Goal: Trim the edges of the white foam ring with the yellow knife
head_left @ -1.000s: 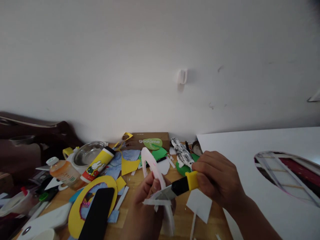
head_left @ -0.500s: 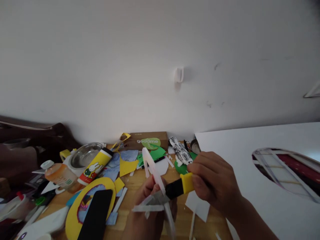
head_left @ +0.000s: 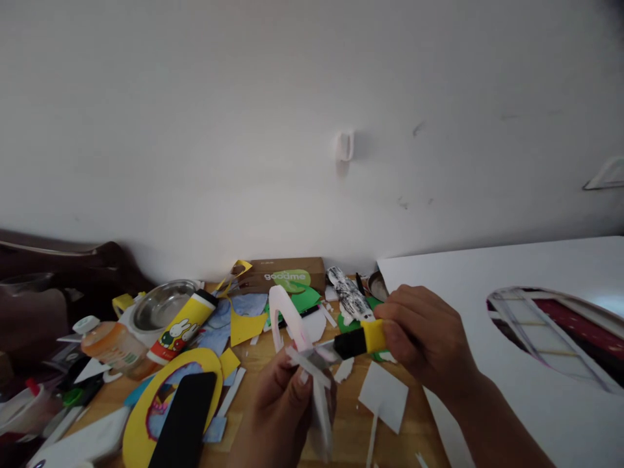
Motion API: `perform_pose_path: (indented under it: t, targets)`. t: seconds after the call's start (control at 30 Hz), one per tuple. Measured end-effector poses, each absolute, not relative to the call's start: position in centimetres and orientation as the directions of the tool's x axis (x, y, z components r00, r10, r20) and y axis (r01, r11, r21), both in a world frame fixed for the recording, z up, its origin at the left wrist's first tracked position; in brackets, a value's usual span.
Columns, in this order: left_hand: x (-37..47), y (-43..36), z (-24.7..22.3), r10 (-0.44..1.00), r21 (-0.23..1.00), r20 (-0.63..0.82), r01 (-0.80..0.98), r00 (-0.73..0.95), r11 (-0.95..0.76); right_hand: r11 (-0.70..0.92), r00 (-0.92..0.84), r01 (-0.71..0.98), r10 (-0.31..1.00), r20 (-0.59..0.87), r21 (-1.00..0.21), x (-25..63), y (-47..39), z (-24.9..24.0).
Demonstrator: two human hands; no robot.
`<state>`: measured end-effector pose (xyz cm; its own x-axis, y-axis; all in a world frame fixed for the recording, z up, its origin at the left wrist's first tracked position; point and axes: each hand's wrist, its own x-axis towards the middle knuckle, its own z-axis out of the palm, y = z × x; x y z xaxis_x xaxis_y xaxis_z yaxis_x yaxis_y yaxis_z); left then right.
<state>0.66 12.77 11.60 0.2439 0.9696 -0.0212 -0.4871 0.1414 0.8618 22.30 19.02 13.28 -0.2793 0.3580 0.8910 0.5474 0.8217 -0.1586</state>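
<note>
Band (head_left: 292, 316): is running from 5 to 11 o'clock, clamped by the fingers of the nearer left hand (head_left: 280, 406).
Knife (head_left: 350, 343): is lying at 2 o'clock from those fingertips, pointing between 8 and 9, seemingly touching the band.
Right hand (head_left: 429, 335): is clamping its fingers on the knife.
Box (head_left: 285, 275): is standing beyond, at 12 o'clock.

Knife (head_left: 353, 342): metal blade, smooth plastic handle. White loop (head_left: 294, 318): smooth, matt; foam or thick paper, too blurred to say which. Desk (head_left: 256, 367): wood, smooth, slight sheen. Bowl (head_left: 160, 309): metal, glossy. Bottle (head_left: 112, 343): clear plastic. Box (head_left: 314, 276): cardboard, matt. Tube (head_left: 181, 327): smooth, printed. Yellow scrap (head_left: 245, 329): paper-like, matt. Wall (head_left: 195, 143): matt, lightly scuffed.
</note>
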Motion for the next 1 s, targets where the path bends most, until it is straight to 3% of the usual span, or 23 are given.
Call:
perform_pose_path:
  t: [0.23,0.43,1.0]
  targets:
    - [0.7,12.8,12.8,0.947,0.861,0.007,-0.483,0.321,0.157,0.851,-0.27,0.489,0.356,0.895,-0.191,22.4,19.2,13.2]
    - [0.8,12.7,13.5,0.977,0.848,-0.076,-0.502,0.2,0.168,0.872,-0.32,0.463,0.332,0.887,-0.16,21.2,18.6,13.2]
    - [1.1,12.4,14.4,0.994,0.837,-0.083,-0.536,0.074,0.109,0.827,-0.334,0.558,0.297,0.895,-0.066,20.2,17.5,14.0]
